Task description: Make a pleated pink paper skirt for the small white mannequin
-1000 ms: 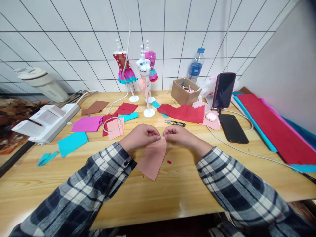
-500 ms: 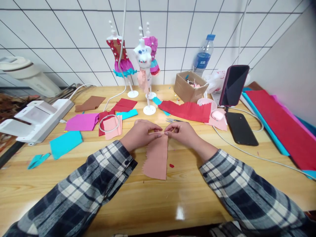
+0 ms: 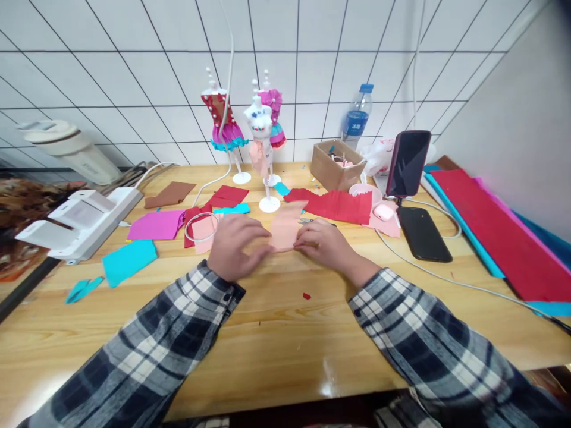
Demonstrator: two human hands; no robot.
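A piece of pale pink crepe paper (image 3: pixel 284 229) lies between my hands, slightly blurred, its upper end reaching toward the base of the front mannequin. Its lower right corner is pinched between the thumb and fingers of my right hand (image 3: pixel 322 245). At the paper's left edge is my left hand (image 3: pixel 235 246), thumb and fingers parted, a little smeared by motion. Small scissors (image 3: pixel 307 220) lie behind my right hand, partly hidden by it. Just beyond the paper stands a white mini mannequin (image 3: pixel 259 122) with a pink piece at its waist.
Two dressed mannequins, one with a red bodice (image 3: pixel 217 110), stand behind. Around lie red crepe paper (image 3: pixel 341 205), a magenta piece (image 3: pixel 156 225) and a blue piece (image 3: pixel 129 261). A cardboard box (image 3: pixel 334 169), a bottle (image 3: pixel 358 116) and phones (image 3: pixel 423 233) are at right. A white cable (image 3: pixel 419 267) crosses there.
The pink paper has flipped from hanging toward me to extending away, toward the mannequins. My left hand has let go and shifted left; my right hand keeps its pinch. The camera view has tilted slightly up.
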